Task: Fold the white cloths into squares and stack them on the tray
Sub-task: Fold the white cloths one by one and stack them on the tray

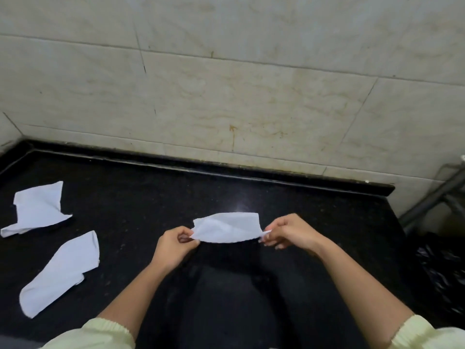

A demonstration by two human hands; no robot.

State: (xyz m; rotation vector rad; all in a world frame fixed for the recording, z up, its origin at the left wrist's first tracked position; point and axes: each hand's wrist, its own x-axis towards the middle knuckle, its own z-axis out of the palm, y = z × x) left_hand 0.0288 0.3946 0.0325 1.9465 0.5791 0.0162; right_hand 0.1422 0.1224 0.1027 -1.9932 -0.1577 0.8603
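A small white cloth (227, 227) is stretched between my two hands just above the black counter (151, 197), near its middle. My left hand (173, 245) pinches the cloth's left corner. My right hand (289, 234) pinches its right corner. Two more white cloths lie loose on the counter at the left: a crumpled one (37, 209) farther back and a longer one (61, 272) nearer to me. No tray is in view.
A tiled wall (226, 96) rises right behind the counter. The counter ends at the right, where a grey metal frame (432, 197) and a black plastic bag (442, 270) stand. My pale yellow sleeves show at the bottom edge.
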